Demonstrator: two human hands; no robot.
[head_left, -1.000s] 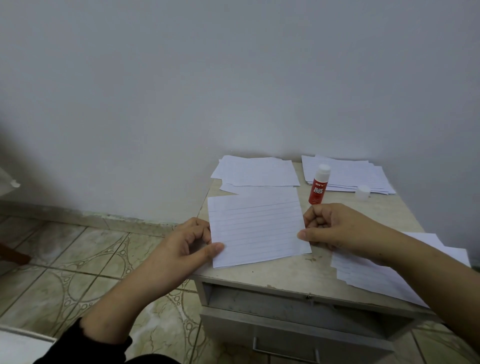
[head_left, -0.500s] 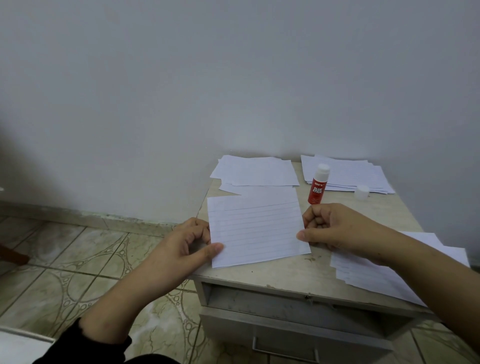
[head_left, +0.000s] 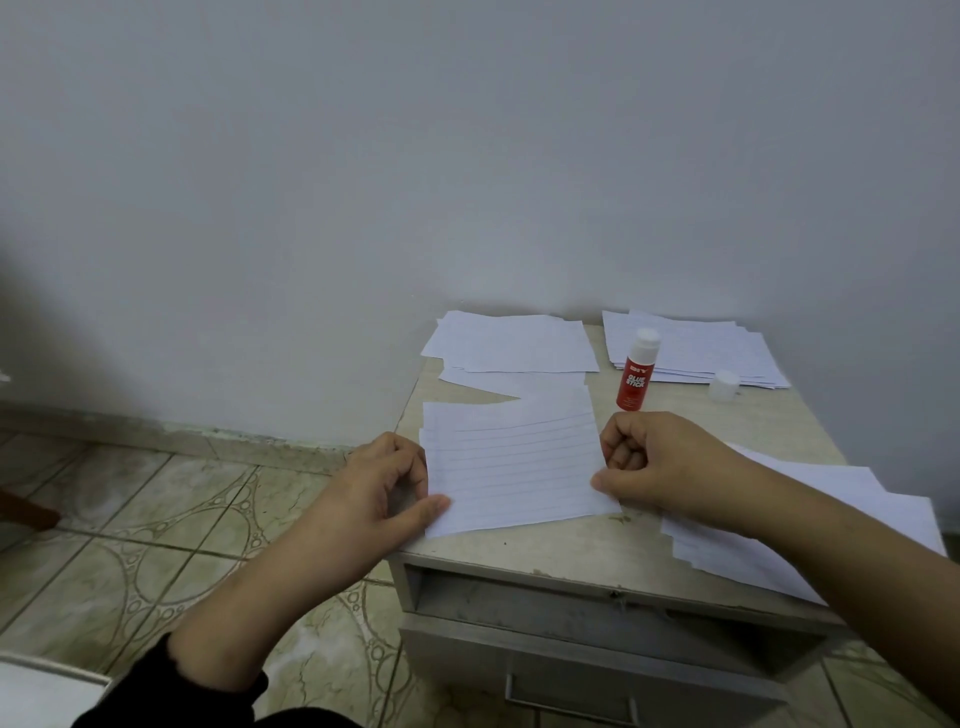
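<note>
The sheet (head_left: 511, 467) lay flat on the near part of the counter (head_left: 545, 551), its left edge at the counter's left rim, held at both sides. The left hand (head_left: 379, 493) pinched its lower left edge, thumb on top and fingers curled beside and under the paper. The right hand (head_left: 660, 462) pinched the right edge the same way, thumb pressed on the paper and the other fingers clenched into the palm.

Over the last second almost nothing had changed. The sheet sat in the same spot at the same slight tilt, and both hands kept the same grip. I judged this a pause to square and steady the paper, not a step forward, so the gluing or folding itself seemed not yet begun.

The glue stick (head_left: 636, 376) stood upright just behind the right hand, uncapped, with its cap (head_left: 724, 385) lying apart to the right. That suggested glue was the likely next need, and the right hand would have to let go to reach it.

Two paper piles lay at the back, one on the left (head_left: 511, 343) and one on the right (head_left: 691, 353). A third pile (head_left: 810, 525) lay under the right forearm. The sheet's upper left edge looked stepped, and I could not tell whether more paper lay beneath it.
</note>
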